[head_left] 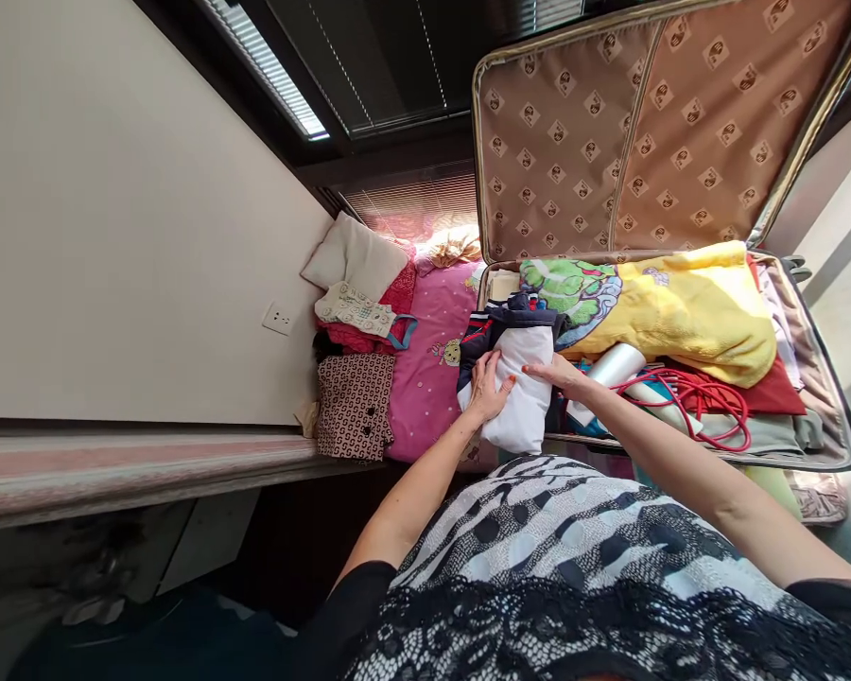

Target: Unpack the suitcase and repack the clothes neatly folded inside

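Observation:
A folded white and navy garment with red trim (521,416) lies over the left end of an open suitcase (841,416), partly past its edge. My left hand (493,390) rests on the white part with its fingers spread. Against the right side of the same cloth, my right hand (554,372) has its fingers stretched out and touches it. Beside the right hand are a silver-white cylinder (616,365) and a looped red cord (730,407). A yellow blanket with a green cartoon print (702,312) covers much of the suitcase's contents.
The suitcase lid (652,132) stands raised at the back. To the left, a pink sheet (425,407) bears a brown patterned cloth (355,407), a small printed baby garment (358,310) and a pale pillow (358,255). A wall with a socket (278,319) bounds the left side.

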Available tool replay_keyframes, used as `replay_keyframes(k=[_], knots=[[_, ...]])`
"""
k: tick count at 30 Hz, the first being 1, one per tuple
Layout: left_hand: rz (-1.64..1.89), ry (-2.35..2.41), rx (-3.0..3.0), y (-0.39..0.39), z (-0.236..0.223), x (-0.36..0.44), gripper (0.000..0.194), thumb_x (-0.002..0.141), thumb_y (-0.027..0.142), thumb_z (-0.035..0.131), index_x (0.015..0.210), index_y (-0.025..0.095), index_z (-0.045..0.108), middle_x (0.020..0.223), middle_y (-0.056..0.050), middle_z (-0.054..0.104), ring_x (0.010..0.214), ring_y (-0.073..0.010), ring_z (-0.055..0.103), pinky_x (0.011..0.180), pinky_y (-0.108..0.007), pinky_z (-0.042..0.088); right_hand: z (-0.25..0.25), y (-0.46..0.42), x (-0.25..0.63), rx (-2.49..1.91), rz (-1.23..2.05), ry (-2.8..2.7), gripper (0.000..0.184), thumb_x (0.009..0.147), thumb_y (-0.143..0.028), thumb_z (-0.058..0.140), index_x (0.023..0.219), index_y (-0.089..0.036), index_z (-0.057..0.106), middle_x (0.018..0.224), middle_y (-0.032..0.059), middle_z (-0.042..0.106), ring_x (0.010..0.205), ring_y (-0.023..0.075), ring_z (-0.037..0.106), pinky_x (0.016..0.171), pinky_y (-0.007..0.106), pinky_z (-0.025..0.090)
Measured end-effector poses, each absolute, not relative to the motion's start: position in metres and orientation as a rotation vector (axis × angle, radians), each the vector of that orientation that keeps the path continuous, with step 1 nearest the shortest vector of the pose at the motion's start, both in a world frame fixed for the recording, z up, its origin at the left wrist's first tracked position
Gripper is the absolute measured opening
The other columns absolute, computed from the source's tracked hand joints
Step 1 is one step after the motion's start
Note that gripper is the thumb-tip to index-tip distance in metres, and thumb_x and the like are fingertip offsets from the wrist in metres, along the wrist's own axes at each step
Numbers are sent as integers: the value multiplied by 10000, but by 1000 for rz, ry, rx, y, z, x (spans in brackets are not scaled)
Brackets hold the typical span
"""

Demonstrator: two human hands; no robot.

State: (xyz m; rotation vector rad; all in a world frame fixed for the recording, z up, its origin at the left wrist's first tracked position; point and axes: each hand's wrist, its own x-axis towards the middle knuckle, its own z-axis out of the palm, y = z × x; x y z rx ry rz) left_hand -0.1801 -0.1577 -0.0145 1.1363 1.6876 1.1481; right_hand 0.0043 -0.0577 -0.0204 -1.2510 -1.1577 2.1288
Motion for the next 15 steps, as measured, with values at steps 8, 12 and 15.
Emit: replay_keyframes(k=[8, 12, 15], knots=[[1262, 1606, 1008, -152, -8, -195, 473, 894, 370, 808, 1332, 231, 698, 1554, -142, 559, 1559, -274, 436, 1364, -376, 217, -18, -65, -7, -1185, 2293, -774, 709, 843, -833, 660, 1191, -216, 693, 1218, 190, 781, 1287, 382, 693, 1067, 604, 577], [1336, 1497, 844, -153, -1, -209, 323, 936, 347, 781, 1240, 251, 736, 1553, -83, 602, 1583, -242, 423, 1361, -327, 224, -14, -74, -25, -1314, 2072, -1183, 777, 878, -886, 510, 1231, -221, 702, 1317, 185, 750, 1354, 366, 647, 1120, 572, 547], [1329, 1440, 860, -151, 0, -207, 338, 915, 309, 799, 1243, 260, 739, 1571, -70, 601, 1607, -228, 405, 1381, -346, 191, -8, -75, -38, -1422, 1918, -1397, 727, 879, -803, 570, 1328, -243, 685, 1401, 145, 720, 1422, 334, 591, 1203, 523, 490]])
